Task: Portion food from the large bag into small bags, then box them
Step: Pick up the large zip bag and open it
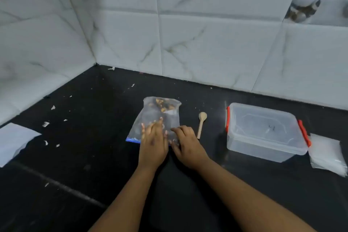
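A: What are the hands doing?

B: The left hand (153,137) lies flat on the large bag (158,117), fingers straight, pressing its lower part near the blue seal strip. The right hand (185,142) sits just beside it at the bag's lower right corner, fingers curled at the edge. It seems to pinch the plastic, though I cannot tell for certain.

A: And the bag itself?

B: Flat on the black counter (94,156), at the middle of the frame, with brownish food (162,104) gathered at its far end.

A: What lies around it?

B: A wooden spoon (201,123) just to the right, apart from the bag. Further right, a clear box (263,132) with red clips, lid off. At the right edge, touching the box's corner, a stack of small bags (327,154). White paper (13,141) at the left edge, and pale scraps scattered across the left of the counter. Marbled tiles (207,34) fill the upper half.
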